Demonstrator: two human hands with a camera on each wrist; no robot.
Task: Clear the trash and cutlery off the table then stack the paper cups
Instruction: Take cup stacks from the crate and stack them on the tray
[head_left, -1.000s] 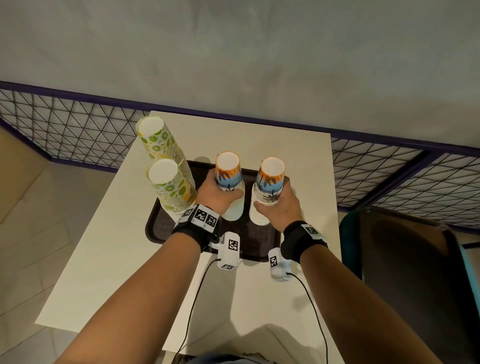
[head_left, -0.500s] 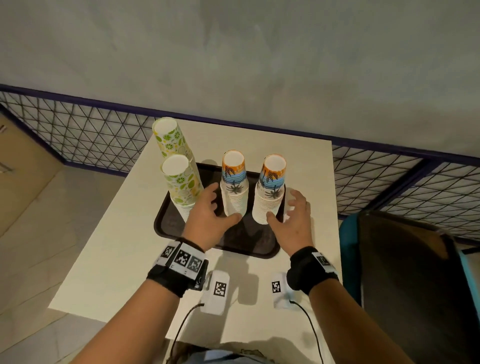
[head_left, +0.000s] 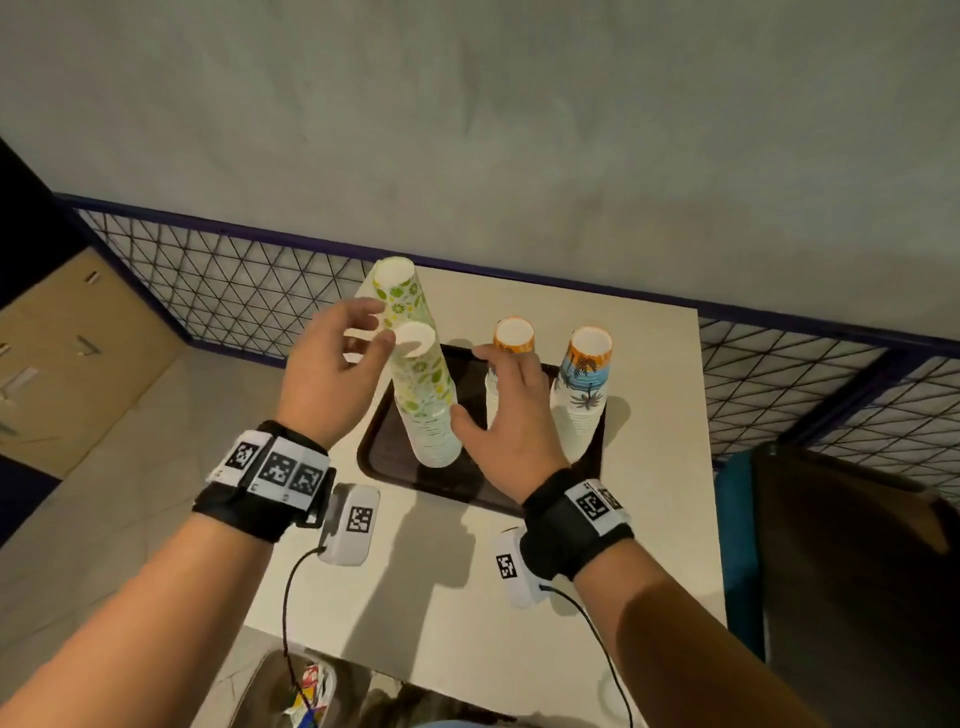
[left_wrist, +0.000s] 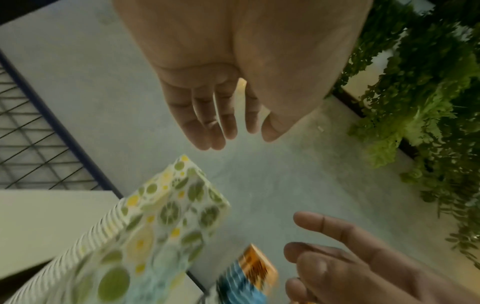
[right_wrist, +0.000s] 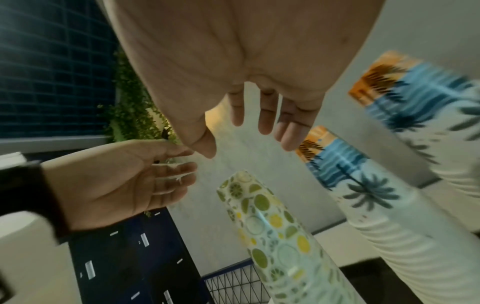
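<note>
Four stacks of upturned paper cups stand on a dark tray. Two are lime-patterned: a near stack and a far stack. Two are palm-patterned: a left stack and a right stack. My left hand hovers beside the top of the near lime stack, fingers loosely spread and holding nothing. My right hand floats over the tray between the near lime stack and the left palm stack, fingers straight, partly hiding that stack. In the wrist views both palms are empty: left hand, right hand.
The tray sits on a small cream table against a grey wall. A mesh fence runs behind and to both sides. A dark chair stands at the right. A bin holding wrappers is below the table's near edge.
Both hands released the two palm stacks, drew back, then rose and shifted left toward the lime stacks. The palm stacks stay standing on the tray.
</note>
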